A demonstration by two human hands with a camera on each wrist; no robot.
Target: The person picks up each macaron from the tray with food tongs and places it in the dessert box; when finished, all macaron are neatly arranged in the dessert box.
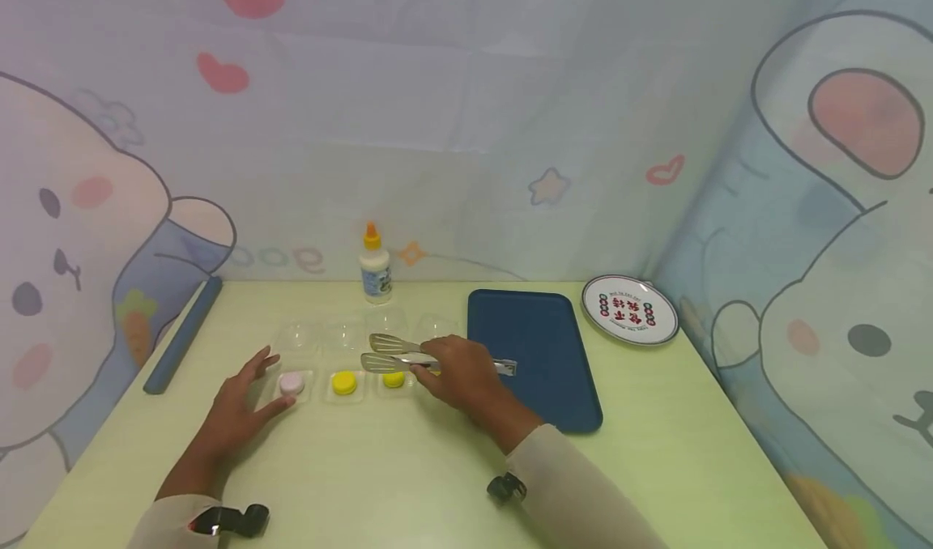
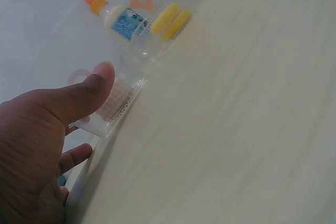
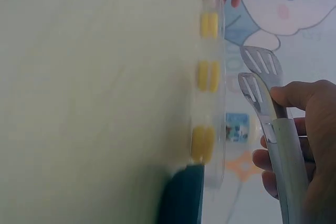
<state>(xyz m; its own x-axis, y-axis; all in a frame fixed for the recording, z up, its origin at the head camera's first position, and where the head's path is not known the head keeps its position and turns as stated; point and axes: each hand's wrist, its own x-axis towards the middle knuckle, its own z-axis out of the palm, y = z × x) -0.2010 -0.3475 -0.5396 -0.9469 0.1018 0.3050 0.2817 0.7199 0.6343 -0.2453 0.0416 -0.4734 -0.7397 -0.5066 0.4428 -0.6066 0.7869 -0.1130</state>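
In the head view my right hand point(image 1: 462, 371) grips slotted metal tongs point(image 1: 408, 361), their two heads apart with nothing between them. The tongs pass above the clear boxes at the right end of the row. My left hand point(image 1: 236, 407) is spread at the left end, thumb and fingers around a clear plastic box point(image 1: 308, 393) with a pale pink macaron point(image 1: 291, 383) in it. In the left wrist view the thumb point(image 2: 97, 87) overlaps this box's front. Further boxes hold a yellow macaron point(image 1: 344, 383) and another yellow macaron point(image 1: 394, 380). The right wrist view shows a third yellow macaron point(image 3: 202, 144).
Raised clear lids point(image 1: 342, 337) stand behind the boxes. A glue bottle point(image 1: 376, 270) with an orange tip stands at the back. To the right are a blue tray point(image 1: 539, 355) and a printed white plate point(image 1: 630, 310). A grey-blue roll point(image 1: 185, 334) lies on the left.
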